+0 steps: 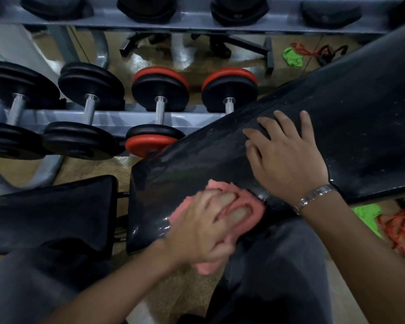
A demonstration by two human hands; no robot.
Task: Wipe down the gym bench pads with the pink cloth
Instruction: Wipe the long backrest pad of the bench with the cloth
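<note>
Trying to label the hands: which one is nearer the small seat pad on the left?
Left. The left hand grips the pink cloth at the lower end of the backrest pad, beside the seat pad; the right hand rests flat farther up it.

Dim indoor light w/ a cool cast; bottom of frame sinks into shadow. Glare patches on the floor [180, 54] under the rack [197, 24]. Small wet glints speckle the back pad [348, 101], brightest along its lower edge. Faint sheen on the seat pad [56, 211] at left. Left grip [201, 228] & cloth [257, 206] are smeared by motion blur; right grip [288, 160] is sharper. Wide-angle bend at edges: rack rails curve. Legs [278, 265] v. dark, little detail.
</note>
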